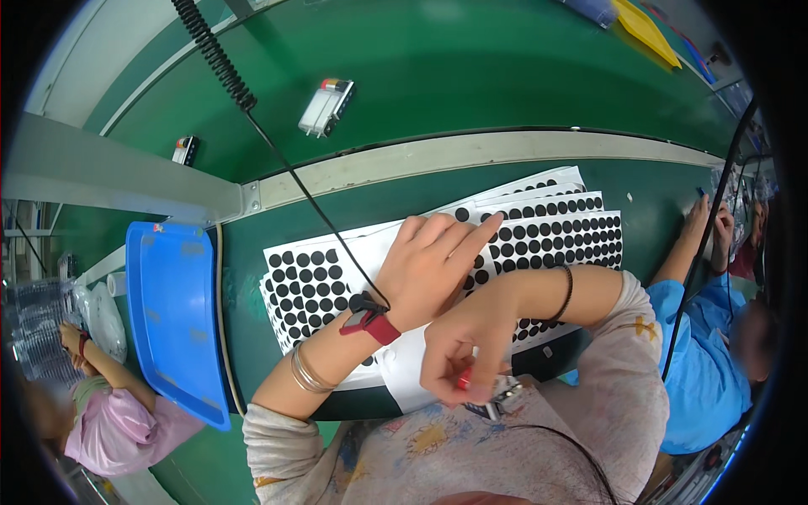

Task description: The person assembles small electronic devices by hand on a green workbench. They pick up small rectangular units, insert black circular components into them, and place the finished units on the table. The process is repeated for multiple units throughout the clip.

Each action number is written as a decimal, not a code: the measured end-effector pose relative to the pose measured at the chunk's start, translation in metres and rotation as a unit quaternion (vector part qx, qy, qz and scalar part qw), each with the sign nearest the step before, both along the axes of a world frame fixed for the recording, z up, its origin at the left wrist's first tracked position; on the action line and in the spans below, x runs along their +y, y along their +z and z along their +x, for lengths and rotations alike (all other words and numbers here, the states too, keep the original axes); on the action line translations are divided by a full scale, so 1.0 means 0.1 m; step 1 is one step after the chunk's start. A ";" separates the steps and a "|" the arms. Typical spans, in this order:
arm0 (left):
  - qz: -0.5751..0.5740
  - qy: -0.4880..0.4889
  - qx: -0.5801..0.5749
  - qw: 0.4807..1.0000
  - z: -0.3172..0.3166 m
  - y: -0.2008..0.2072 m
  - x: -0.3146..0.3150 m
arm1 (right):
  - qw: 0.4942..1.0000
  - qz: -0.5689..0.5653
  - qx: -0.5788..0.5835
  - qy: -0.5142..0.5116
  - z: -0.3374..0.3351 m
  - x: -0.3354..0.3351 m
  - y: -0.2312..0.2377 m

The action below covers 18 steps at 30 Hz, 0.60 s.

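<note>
Sheets of round black stickers [555, 236] lie stacked and slightly fanned out in front of me. My left hand [429, 261] rests on them with its fingers stretched out, the index fingertip by a row of dots. It wears a red wrist strap [370, 324] joined to a black cord. Close to my body, my right hand [471, 353] is closed around a small silver-and-black device with a red part [497, 397]. My fingers cover much of that device, so its full shape is hidden.
Two similar small devices, one white and red [326, 108], another farther left [185, 151], lie on the green belt beyond a pale rail [471, 151]. A blue tray [172, 311] stands at left. A coiled cord [215, 59] hangs across. People work on both sides.
</note>
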<state>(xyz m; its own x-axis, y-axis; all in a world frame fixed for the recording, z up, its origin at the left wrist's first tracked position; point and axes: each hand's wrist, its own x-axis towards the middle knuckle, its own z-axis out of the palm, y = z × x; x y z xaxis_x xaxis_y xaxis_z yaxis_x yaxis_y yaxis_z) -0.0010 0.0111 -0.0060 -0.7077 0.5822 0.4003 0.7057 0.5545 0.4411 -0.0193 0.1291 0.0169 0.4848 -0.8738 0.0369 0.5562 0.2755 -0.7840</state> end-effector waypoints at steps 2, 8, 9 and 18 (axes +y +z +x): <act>0.010 -0.006 -0.004 1.000 -0.01 -0.05 0.01 | 0.997 0.075 0.007 0.013 0.05 -0.02 -0.12; 0.276 0.004 -0.274 0.921 -0.06 -0.01 -0.14 | 0.995 0.026 -0.027 -0.088 0.00 0.06 -0.22; 0.364 0.025 -0.282 0.887 -0.08 0.01 -0.18 | 0.984 0.049 -0.061 -0.160 -0.02 0.08 -0.21; 0.349 0.021 -0.191 0.917 -0.12 0.46 -0.36 | 0.860 0.081 -0.204 -0.461 -0.31 0.27 -0.21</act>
<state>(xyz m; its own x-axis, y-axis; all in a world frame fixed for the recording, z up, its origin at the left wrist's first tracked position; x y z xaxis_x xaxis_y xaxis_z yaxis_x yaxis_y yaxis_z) -0.0126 -0.0246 0.0399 -0.8898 0.2467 0.3839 0.4108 0.0666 0.9093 -0.0506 0.1563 -0.0040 -0.4400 -0.8900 -0.1195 0.8167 -0.3412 -0.4654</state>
